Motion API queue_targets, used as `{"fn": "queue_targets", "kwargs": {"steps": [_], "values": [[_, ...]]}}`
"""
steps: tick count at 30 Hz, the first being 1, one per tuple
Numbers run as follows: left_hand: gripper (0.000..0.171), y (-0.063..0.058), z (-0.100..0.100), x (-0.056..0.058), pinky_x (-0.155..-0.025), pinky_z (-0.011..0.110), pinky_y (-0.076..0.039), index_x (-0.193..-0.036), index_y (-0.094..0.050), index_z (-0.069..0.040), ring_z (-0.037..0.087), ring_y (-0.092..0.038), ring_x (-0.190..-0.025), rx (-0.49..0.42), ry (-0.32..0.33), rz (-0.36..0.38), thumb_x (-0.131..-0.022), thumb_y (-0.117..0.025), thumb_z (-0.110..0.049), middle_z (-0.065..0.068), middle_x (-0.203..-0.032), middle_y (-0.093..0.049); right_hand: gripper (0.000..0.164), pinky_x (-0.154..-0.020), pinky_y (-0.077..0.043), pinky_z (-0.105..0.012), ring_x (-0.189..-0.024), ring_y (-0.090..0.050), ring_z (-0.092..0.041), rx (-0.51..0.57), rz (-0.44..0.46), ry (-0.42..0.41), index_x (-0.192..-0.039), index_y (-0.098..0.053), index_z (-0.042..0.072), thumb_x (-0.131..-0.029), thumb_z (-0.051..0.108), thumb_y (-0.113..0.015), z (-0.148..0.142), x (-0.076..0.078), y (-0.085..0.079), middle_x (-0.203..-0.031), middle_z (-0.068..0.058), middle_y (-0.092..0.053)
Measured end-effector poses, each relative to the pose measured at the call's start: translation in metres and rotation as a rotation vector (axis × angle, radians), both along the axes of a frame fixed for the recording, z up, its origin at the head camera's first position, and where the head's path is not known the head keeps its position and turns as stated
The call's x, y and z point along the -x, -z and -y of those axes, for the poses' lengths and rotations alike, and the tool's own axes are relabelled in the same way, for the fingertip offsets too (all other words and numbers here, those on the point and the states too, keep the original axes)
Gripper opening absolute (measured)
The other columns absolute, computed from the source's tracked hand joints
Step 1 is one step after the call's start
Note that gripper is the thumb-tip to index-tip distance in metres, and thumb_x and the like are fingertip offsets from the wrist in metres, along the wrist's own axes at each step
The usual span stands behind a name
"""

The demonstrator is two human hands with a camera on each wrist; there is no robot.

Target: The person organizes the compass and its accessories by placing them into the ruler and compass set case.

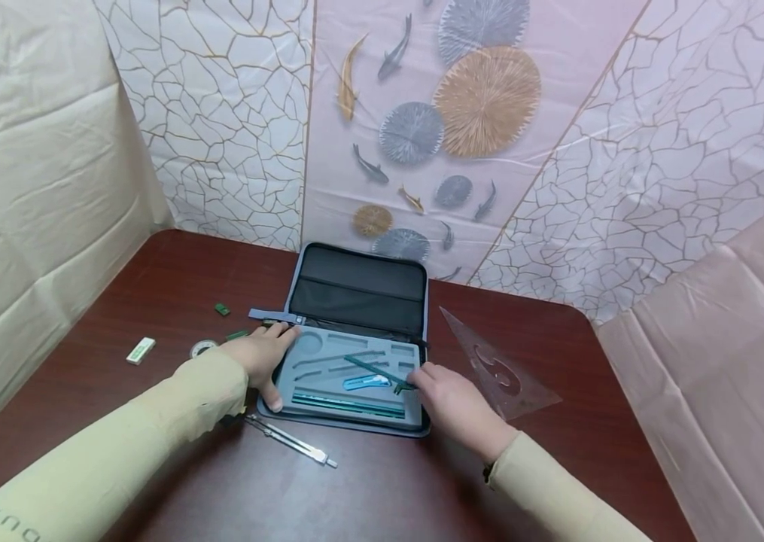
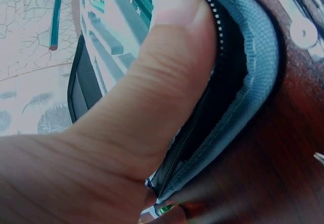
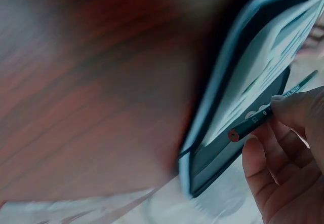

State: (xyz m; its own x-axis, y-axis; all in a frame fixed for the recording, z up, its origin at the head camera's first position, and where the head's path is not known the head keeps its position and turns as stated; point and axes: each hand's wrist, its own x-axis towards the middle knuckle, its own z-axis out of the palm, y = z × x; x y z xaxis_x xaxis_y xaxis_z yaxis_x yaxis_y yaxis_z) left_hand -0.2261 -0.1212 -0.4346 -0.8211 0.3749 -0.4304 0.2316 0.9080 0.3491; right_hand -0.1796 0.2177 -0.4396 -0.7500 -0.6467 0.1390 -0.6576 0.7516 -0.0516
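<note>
We see a dark reddish wood-grain tabletop (image 1: pixel 422 482) with a slight sheen, a case (image 1: pixel 354 286) of woven grey cloth holding a matt grey foam tray (image 1: pixel 327 380), a shiny metal compass (image 1: pixel 290 439), and a clear plastic set square (image 1: pixel 500 369).

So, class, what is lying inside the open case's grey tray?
The case tray holds a green ruler along its front, a blue piece above it, and several bare slots. The left hand and right hand cover the tray's edges.
</note>
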Motion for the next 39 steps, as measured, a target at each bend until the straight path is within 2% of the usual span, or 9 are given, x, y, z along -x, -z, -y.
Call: {"fn": "queue_targets", "kwargs": {"steps": [4,8,14,22,29,39], "values": [[0.130,0.000,0.001,0.000,-0.099,0.062,-0.033,-0.155,-0.016,-0.012,0.044,-0.015,-0.141,-0.008,0.005,-0.004,-0.055,-0.092,-0.045,0.021,-0.158,-0.012,0.027,-0.075,-0.052,-0.027,-0.084,-0.056,-0.009,-0.011,-0.026,-0.105,-0.112,-0.064,0.013,-0.087,0.007,-0.072,0.019,-0.005,0.001,-0.095,0.002,-0.060],[0.130,0.001,0.001,0.001,-0.100,0.062,-0.033,-0.155,-0.015,-0.012,0.044,-0.015,-0.141,-0.010,0.012,-0.006,-0.055,-0.091,-0.046,0.021,-0.158,-0.012,0.021,-0.073,-0.052,-0.026,-0.082,-0.057,-0.009,-0.043,-0.061,-0.145,-0.111,-0.064,0.013,-0.091,0.007,-0.067,0.033,-0.005,0.005,-0.093,0.002,-0.059],[0.131,0.000,0.000,0.001,-0.101,0.061,-0.031,-0.155,-0.013,-0.013,0.044,-0.012,-0.142,-0.014,0.010,0.000,-0.055,-0.092,-0.045,0.020,-0.158,-0.010,0.016,-0.067,-0.049,-0.026,-0.077,-0.053,-0.008,-0.084,-0.061,-0.164,-0.108,-0.065,0.014,-0.095,0.007,-0.061,0.041,-0.006,0.011,-0.088,0.004,-0.056],[0.130,-0.006,-0.001,-0.002,-0.102,0.061,-0.030,-0.155,-0.013,-0.012,0.043,-0.011,-0.142,-0.027,0.014,0.000,-0.057,-0.092,-0.043,0.021,-0.158,-0.010,0.018,-0.065,-0.046,-0.024,-0.074,-0.048,-0.007,-0.082,-0.066,-0.173,-0.110,-0.067,0.016,-0.094,0.009,-0.062,0.043,-0.007,0.014,-0.084,0.006,-0.053],[0.129,-0.004,-0.001,-0.002,-0.102,0.061,-0.029,-0.156,-0.012,-0.012,0.044,-0.011,-0.142,-0.028,0.015,0.001,-0.058,-0.092,-0.042,0.021,-0.158,-0.009,0.020,-0.069,-0.049,-0.027,-0.080,-0.053,-0.010,-0.117,-0.040,-0.165,-0.114,-0.064,0.017,-0.096,0.009,-0.060,0.047,-0.009,0.016,-0.088,0.004,-0.055],[0.130,-0.002,0.003,-0.004,-0.103,0.061,-0.029,-0.156,-0.012,-0.014,0.043,-0.010,-0.143,-0.023,-0.002,0.009,-0.058,-0.092,-0.043,0.020,-0.159,-0.008,0.020,-0.069,-0.049,-0.027,-0.080,-0.053,-0.011,-0.140,-0.077,-0.195,-0.111,-0.064,0.018,-0.095,0.007,-0.061,0.051,-0.009,0.023,-0.092,0.003,-0.057]]}}
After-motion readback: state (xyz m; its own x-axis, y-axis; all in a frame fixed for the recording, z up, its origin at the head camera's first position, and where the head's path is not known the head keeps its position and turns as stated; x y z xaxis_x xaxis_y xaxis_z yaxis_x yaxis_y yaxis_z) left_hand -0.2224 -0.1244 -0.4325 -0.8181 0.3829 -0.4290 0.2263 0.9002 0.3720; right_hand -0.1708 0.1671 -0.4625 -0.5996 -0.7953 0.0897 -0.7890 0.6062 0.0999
